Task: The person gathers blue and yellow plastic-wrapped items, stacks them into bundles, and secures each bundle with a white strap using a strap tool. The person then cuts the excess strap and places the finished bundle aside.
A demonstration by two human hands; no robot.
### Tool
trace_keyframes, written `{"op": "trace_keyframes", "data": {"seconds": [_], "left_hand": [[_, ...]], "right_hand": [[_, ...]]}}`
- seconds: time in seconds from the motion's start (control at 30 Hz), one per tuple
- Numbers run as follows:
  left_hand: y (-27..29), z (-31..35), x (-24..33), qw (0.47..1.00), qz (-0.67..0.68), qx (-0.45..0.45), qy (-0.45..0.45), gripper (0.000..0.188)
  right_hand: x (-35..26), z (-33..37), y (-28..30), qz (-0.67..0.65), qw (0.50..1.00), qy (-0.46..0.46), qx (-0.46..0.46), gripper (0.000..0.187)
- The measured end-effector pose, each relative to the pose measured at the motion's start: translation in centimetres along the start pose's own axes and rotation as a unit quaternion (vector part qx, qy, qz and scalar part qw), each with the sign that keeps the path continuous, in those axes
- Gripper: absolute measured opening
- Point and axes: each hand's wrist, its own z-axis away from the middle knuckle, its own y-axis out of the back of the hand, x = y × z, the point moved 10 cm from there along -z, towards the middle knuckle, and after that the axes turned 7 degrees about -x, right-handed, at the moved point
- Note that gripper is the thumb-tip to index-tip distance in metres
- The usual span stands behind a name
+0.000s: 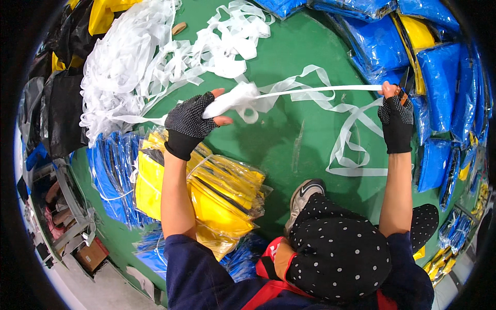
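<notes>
White plastic strip (320, 89), taut above the green floor (279, 155), running from a wound bundle (235, 99); probably light, soft and slippery, best held by the bundle and a firm pinch. Left hand (191, 120) grips the bundle; right hand (397, 111), arm extended forward, pinches the strip, apparently also holding scissors (407, 85).

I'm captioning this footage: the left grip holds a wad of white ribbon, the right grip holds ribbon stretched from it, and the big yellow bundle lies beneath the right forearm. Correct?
No: the head view shows the yellow bundle beneath the left forearm. The rest stands: left grip holding the white wad, right grip holding the stretched ribbon.
</notes>
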Motion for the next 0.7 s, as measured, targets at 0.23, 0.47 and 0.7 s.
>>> {"op": "trace_keyframes", "data": {"seconds": [0.23,0.47,0.7], "left_hand": [[-4.4,0.5,12.3,0.96,0.115,-0.054,-0.251,0.051],[-6.5,-1.0,0.9,0.988,-0.066,-0.047,-0.134,0.011],[-3.9,-1.0,-2.6,0.988,-0.148,-0.027,-0.034,0.011]], "right_hand": [[-5.5,9.2,-11.7,0.232,0.901,0.225,-0.291,0.016],[-3.9,3.4,9.7,0.272,0.951,0.146,0.007,0.015],[3.8,4.0,35.2,0.312,0.942,-0.003,0.122,0.022]]}}
